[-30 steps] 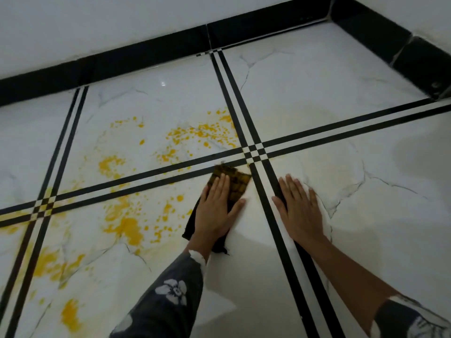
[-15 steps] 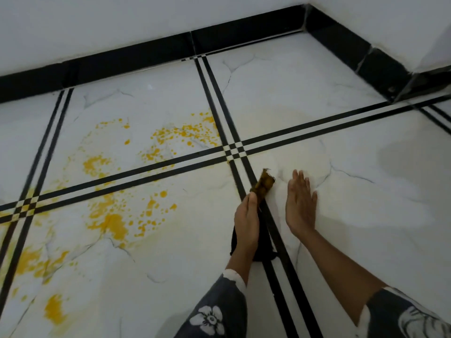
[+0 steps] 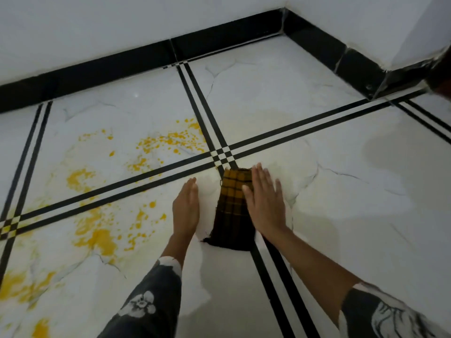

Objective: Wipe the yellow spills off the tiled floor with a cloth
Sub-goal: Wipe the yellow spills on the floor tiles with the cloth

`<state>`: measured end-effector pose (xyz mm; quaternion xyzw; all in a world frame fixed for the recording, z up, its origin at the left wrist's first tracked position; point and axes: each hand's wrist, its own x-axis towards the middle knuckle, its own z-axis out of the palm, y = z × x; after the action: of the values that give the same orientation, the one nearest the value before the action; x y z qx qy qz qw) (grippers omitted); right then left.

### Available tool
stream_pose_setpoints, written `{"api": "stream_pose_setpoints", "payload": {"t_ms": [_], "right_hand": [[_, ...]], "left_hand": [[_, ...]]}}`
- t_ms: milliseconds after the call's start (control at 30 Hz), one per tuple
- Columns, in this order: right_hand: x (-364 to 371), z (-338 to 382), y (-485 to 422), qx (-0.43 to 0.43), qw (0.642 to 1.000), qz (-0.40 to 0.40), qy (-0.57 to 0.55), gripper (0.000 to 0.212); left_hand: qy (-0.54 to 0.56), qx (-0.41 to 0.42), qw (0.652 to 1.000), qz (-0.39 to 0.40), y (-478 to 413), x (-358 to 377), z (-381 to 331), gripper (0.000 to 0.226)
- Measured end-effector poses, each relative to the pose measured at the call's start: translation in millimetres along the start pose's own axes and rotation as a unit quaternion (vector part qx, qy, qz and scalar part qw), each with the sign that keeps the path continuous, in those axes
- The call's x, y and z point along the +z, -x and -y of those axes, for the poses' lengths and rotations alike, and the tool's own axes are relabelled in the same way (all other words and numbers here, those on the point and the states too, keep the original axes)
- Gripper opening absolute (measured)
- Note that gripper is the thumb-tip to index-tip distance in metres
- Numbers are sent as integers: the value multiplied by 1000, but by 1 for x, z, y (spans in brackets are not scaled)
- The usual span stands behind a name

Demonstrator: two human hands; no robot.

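Head view, single camera.

Both forearms reached forward and down to the tiled floor (image 3: 341, 191), roughly parallel. Dark sleeves with white flower print were pushed up: left sleeve (image 3: 146, 301), right sleeve (image 3: 378, 313).

Left hand (image 3: 185, 211): seen nearly edge-on, fingers straight and together, pointing away from the person. It gripped nothing. Couldn't tell whether its edge was actually on the tile or just above it.

Right hand (image 3: 264, 203): palm down, fingers straight and slightly fanned, pinching nothing. Its thumb side overlapped the right edge of the cloth, and the rest of the palm was over bare tile.

Cloth (image 3: 231, 215): dark checked fabric folded into a narrow strip, far end stained yellow. It lay flat between the two hands, on the double black stripe (image 3: 268, 276) running toward the person, just on the near side of the stripe crossing (image 3: 223, 154). A sliver of white tile showed between the cloth and the left hand, so those were just beside each other, not touching.

Yellow spills (image 3: 102, 240): all left of the hands, spread over two tiles. One splatter patch (image 3: 170, 142) sat beyond the cross stripe, with bigger blobs on the near tile and smears toward the lower left corner. The cloth was well apart from the big blobs.

Black skirting (image 3: 219, 37) ran under the white wall (image 3: 97, 25), turning a corner at upper right.
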<state>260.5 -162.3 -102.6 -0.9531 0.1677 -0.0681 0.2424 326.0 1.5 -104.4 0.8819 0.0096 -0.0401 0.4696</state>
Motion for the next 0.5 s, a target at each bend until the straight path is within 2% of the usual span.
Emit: {"api": "stream_pose_setpoints", "payload": {"t_ms": [67,133,200,333,367,500], "right_hand": [[31,16,8,-31,998,40,39,72],[51,21,6,-56,993,59,83,76],[56,9,-17,-95,986,68,117,81],[42,-16,-66,-11,990,54,127,75],[41,-14,-61,-23,989,49,135,74],[45,-15,-29,-221,956,107,158,74]], "left_hand": [[-173,85,979,64,-3,7,20,48],[-284,145,945,71,-4,12,35,58],[-300,156,939,62,-6,14,40,61],[-301,162,938,61,-6,13,38,60],[-305,162,937,60,-6,13,37,61],[-319,161,932,57,-7,14,37,67]]}}
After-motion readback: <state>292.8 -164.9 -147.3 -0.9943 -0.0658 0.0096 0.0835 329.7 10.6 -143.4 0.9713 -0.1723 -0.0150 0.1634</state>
